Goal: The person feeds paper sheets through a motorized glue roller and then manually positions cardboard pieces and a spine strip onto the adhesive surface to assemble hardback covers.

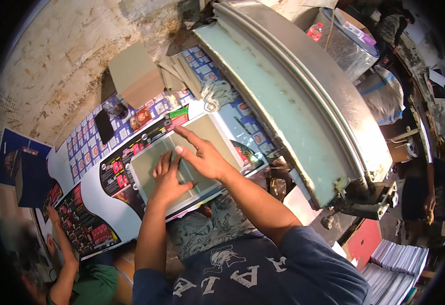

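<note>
A grey-green board (pixel 149 163) and a second similar board (pixel 221 136) lie side by side on a white sheet (pixel 197 110), a narrow strip running between them. My left hand (pixel 170 179) rests on the left board near the strip, its fingers spread. Beside it my right hand (pixel 202 154) reaches across from the right, index finger and thumb stretched out over the boards near the strip. Its other fingers are partly hidden. Neither hand visibly holds anything. Below the white sheet is a dark printed sheet (pixel 115 175) with red pictures.
A black phone (pixel 103 127), stacked grey boards (pixel 135 68) and cut board strips (pixel 181 73) lie toward the wall. At right stands a machine with a pale green bed (pixel 268 101). At left, a co-worker's hand (pixel 54 216) touches a printed sheet. Paper stacks (pixel 395 269) stand lower right.
</note>
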### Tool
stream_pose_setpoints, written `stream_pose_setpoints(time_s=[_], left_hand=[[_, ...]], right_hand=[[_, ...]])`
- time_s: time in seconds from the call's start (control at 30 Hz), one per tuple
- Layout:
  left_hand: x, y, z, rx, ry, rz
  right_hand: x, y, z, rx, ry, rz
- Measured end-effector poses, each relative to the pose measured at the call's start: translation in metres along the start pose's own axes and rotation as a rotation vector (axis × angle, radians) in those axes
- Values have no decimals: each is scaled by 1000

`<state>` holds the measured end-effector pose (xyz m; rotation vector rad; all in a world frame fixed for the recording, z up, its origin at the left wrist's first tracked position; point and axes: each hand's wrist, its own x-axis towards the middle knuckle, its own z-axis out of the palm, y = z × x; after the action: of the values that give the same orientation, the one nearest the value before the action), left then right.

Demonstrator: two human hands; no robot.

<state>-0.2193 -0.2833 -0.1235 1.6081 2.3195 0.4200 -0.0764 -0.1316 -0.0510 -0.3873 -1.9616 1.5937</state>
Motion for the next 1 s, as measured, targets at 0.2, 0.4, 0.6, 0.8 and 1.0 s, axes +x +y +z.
stream_pose_setpoints(time_s=[0.2, 0.4, 0.6, 0.8, 1.0], left_hand=[[-33, -10, -19, -13, -47, -15], [-88, -40, -29, 47, -74, 4], [-143, -90, -58, 56, -150, -87], [-205, -202, -104, 276, -363, -243], [-230, -286, -127, 337, -485, -433]], right_hand=[[-99, -22, -47, -170, -122, 191], [-221, 15, -72, -232, 123, 433], [-305, 65, -106, -577, 145, 441], [-403, 166, -124, -686, 293, 1123], [-444, 227, -105, -623, 346, 1464]])
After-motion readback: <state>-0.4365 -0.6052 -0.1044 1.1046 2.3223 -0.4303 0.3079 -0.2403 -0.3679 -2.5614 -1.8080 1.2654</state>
